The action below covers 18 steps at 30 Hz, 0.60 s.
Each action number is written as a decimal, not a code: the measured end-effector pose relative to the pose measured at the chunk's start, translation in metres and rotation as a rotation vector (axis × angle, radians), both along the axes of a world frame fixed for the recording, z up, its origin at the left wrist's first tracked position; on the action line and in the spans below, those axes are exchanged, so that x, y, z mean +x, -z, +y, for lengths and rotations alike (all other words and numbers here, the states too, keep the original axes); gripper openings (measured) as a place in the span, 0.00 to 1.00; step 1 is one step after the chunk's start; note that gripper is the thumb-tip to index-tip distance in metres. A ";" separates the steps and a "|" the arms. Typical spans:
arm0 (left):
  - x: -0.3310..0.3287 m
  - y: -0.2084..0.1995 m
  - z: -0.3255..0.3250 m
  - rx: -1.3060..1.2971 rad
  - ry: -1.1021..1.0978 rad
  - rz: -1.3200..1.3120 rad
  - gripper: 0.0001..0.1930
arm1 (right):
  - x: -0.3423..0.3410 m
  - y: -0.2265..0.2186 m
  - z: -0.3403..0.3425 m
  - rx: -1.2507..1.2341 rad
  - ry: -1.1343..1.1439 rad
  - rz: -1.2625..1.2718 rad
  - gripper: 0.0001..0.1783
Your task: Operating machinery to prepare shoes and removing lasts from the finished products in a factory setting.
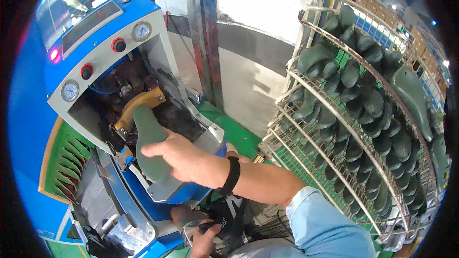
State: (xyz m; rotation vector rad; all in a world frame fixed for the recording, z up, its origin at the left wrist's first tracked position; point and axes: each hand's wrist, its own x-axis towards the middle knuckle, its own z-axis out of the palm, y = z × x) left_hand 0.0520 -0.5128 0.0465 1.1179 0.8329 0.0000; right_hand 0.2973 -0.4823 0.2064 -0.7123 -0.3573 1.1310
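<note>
My right hand [179,155], a black band on its wrist, grips a dull green shoe last [152,145], thumb across its upper face and fingers round the far side. The last's narrow end meets a curved yellow-brown pad [138,110] inside the blue machine [107,24]. Its wide end juts toward me over a metal ledge [174,188]. Low in the picture, my left hand [204,241] is closed at the edge of a brownish, partly shiny object [185,220]. What that object is I cannot make out.
A wire rack [330,105] with several tiers of dark green lasts [368,100] stands at the right. Left of the machine's opening sits a wood-edged green tray [60,162] of thin green pieces. Gauges, knobs and a lit red lamp [54,55] line the machine's front. A metal post [205,38] rises behind.
</note>
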 end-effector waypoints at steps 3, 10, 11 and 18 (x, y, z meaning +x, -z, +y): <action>-0.008 0.006 -0.006 -0.079 -0.154 -0.009 0.17 | 0.001 0.003 -0.038 0.155 -0.023 -0.061 0.41; -0.027 -0.002 -0.004 0.044 -0.039 0.196 0.22 | 0.016 0.173 -0.268 -0.320 0.325 0.268 0.37; -0.029 0.003 -0.003 0.030 -0.048 0.170 0.20 | 0.014 0.199 -0.301 -0.230 0.315 0.393 0.36; -0.013 -0.011 0.011 0.321 0.089 0.075 0.12 | 0.107 0.337 -0.362 0.284 0.863 0.883 0.31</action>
